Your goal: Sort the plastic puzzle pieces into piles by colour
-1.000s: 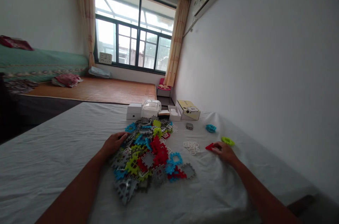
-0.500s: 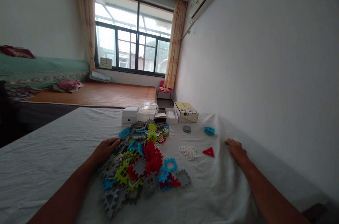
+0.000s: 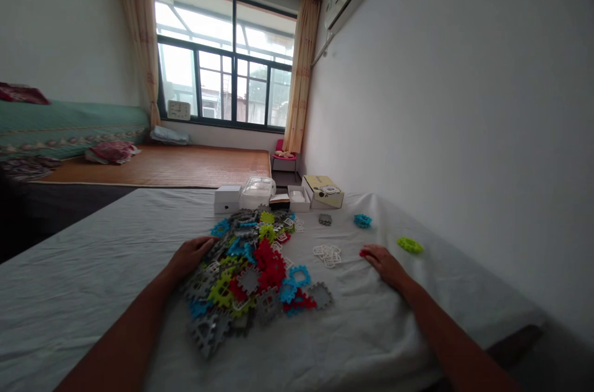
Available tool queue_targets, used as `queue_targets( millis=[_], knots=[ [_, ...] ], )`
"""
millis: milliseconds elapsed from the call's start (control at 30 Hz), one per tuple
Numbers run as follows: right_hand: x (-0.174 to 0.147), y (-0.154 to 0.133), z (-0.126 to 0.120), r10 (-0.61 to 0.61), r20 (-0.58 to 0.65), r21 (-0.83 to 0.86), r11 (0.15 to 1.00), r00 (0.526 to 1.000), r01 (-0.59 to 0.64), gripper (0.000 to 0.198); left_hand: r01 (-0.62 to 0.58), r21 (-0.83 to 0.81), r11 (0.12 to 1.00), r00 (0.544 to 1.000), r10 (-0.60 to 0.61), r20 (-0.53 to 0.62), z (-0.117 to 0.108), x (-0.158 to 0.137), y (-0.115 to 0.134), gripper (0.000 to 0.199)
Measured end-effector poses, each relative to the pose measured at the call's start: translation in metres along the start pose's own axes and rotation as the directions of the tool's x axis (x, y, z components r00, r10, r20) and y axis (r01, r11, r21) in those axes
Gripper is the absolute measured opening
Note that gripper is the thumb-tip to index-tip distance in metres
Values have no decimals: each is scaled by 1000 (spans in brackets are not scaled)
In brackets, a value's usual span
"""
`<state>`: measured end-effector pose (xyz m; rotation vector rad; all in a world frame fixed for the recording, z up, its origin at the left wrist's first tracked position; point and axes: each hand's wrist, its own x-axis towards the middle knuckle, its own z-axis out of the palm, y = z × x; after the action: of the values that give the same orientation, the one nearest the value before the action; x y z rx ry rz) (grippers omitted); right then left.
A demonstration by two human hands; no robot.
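Observation:
My left hand [image 3: 191, 257] rests against the left side of a pile of toothed plastic building pieces [image 3: 271, 265]. Its fingers are stretched toward the grey pieces, with nothing seen in them. To the right of the pile, my right hand [image 3: 384, 263] has its fingertips closed over a red triangular piece [image 3: 364, 253], mostly hidden under them. Farther right lies a small stack of lime-green pieces [image 3: 410, 245]. White window-like pieces [image 3: 327, 255] lie left of that hand. Beyond are a blue stack [image 3: 362, 221] and grey pieces [image 3: 325, 219].
Along the table's far edge stand a white box [image 3: 228, 199], a clear plastic container [image 3: 257, 191], an open white box [image 3: 299, 198] and a yellow box [image 3: 323, 192]. A wrinkled pale cloth [image 3: 116, 256] covers the table. The wall rises on the right.
My right hand has moved left, off the lime-green stack, which now shows, and onto the red triangular piece. My left hand stays by the pile. The view has shifted slightly.

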<state>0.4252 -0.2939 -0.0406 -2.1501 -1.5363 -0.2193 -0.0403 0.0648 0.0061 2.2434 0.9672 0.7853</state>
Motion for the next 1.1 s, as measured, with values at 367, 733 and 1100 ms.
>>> queue_targets(
  millis=[367,733,1100],
  knots=[
    [-5,-83,-21,12,-203,22,1000,979,-7,35,110,-429,897,984,-158,-78,-1,-6,0,61],
    [-23,-230,-1,-256,234,392,908,938,150,15,108,-490,865,986,-157,-61,-2,-8,5,59],
    [22,-120,-25,194,-8,548,821,981,-158,33,127,-491,862,984,-172,-48,-1,-5,0,62]
  ],
)
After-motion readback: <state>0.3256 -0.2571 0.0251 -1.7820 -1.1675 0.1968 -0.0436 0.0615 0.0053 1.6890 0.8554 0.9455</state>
